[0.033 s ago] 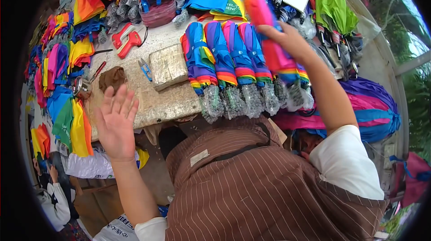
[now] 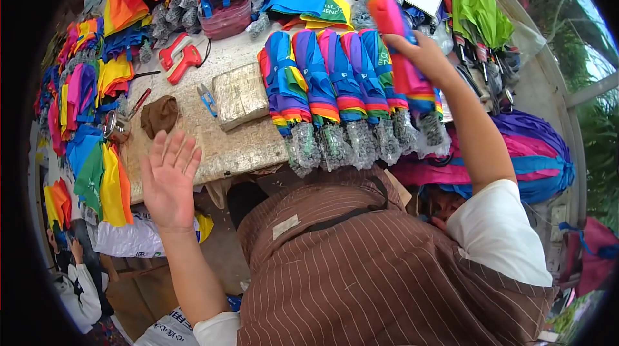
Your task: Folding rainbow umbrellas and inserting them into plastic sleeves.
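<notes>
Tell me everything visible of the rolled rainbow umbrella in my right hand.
The rolled rainbow fabric umbrella is slim, mostly pink, reddish at its top, with multicoloured bands lower down. Clear bubble wrap covers its bottom end. Your right hand grips its upper half; it slants at the right end of a row of rolled multicoloured umbrellas, contact unclear.

Wrapped block (image 2: 240,96): mottled grey-beige. Immediately left of the block, snips (image 2: 207,99): blue; farther left, cloth (image 2: 159,116): plain brown. Beyond it to the left, handheld tool (image 2: 188,59): red and white. Right of it, row of folded umbrellas (image 2: 314,81): blue, purple and pink, with rainbow-banded hems; farther right, gripped umbrella (image 2: 403,80): hot pink, rainbow-banded toward its lower end. Far right of the block, large bundle (image 2: 532,152): purple, magenta and blue stripes. Nearer than the block, apron (image 2: 361,262): brown, pale pinstripes.
</notes>
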The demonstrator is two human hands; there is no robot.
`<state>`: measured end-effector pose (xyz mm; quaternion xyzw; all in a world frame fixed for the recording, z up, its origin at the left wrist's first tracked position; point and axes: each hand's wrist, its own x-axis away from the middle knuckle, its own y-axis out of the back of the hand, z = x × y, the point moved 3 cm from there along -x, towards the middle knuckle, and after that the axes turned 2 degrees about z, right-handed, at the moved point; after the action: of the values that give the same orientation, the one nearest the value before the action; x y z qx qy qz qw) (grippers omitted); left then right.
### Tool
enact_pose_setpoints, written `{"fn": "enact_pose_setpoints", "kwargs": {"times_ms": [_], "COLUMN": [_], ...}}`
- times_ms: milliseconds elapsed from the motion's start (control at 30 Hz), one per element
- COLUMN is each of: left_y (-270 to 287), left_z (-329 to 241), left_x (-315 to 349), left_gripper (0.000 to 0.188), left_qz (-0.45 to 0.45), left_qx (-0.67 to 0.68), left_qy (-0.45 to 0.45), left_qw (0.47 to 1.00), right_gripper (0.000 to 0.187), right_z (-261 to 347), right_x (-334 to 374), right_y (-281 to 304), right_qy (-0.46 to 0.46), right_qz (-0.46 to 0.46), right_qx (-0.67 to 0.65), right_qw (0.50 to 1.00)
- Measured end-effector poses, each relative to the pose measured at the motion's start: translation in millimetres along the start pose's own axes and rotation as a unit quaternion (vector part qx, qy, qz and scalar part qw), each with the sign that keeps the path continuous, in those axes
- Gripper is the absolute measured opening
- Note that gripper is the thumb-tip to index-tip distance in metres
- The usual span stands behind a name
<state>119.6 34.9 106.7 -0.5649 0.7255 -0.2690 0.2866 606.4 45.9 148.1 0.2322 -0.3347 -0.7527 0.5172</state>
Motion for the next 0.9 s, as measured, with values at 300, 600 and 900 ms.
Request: {"fn": "enact_pose_setpoints", "kwargs": {"times_ms": [300,600,900], "left_y": [69.6,165.0,270.0], "left_z": [8.5,-50.0,-150.0], "left_x": [12.5,117.9,129.5], "left_gripper": [0.034,0.031,0.092], "left_qz": [-0.064,-0.327,-0.413], "left_qx": [-0.007,-0.178,-0.846], "left_qy": [0.087,0.046,-0.076], "left_qw": [0.994,0.927,0.328], "right_gripper": [0.084,0.076,0.067], "right_z": [-109.4,-80.4,-58.6], "right_x": [-43.2,-1.5,24.7], "right_y": [-7.9,-48.1,-55.2], "right_qy": [-0.066,-0.046,0.149], "right_qz": [-0.072,-0.01,-0.115], "right_qx": [0.271,0.302,0.374], "right_qw": [0.958,0.952,0.908]}}
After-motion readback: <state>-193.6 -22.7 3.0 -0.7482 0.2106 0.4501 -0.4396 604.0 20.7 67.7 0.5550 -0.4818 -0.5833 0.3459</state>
